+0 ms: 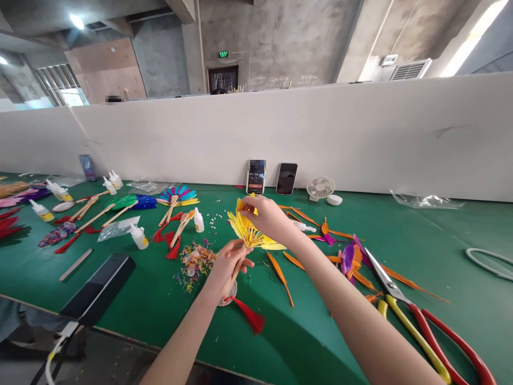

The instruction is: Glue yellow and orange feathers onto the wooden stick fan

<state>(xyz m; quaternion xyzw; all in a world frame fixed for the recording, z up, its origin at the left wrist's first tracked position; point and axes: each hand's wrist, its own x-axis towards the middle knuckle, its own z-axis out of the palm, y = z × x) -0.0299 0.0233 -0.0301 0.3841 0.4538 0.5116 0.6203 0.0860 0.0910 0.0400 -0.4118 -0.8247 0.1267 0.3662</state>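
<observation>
Left hand (230,263): fingers closed round the wooden handle (236,270) of the yellow feather fan (252,232), fan tilted up over the green table (160,305), roughly mid-view. Right hand (262,214): thumb and fingertips pinched at the upper yellow feathers (239,220) of that fan, palm mostly turned down. Exact grip partly hidden by the fingers. Under the left hand: round dish (229,297), partly covered by hand and handle. Red tassel (253,319) lies on the table just beside the dish, its cord over the dish. Left of the hand, near: heap of multicolored bits (195,263), with a white glue bottle (199,221) upright behind it and small white bits (216,219) scattered near the bottle. Right of the hands: loose orange feathers (281,278) and purple feathers (348,258), then big scissors (393,291) with red and yellow handles, blades partly over the feathers. Behind the hands, two phones lean on the white partition: lit phone (255,182) showing a timer, dark phone (287,179) to its right. Small white electric fan (320,187) next, round white lid (334,200) just beside it. Farther left: more feather fans (176,198), another glue bottle (138,237), wooden stick (76,264) lying flat, long black box (98,289) at the near edge.
</observation>
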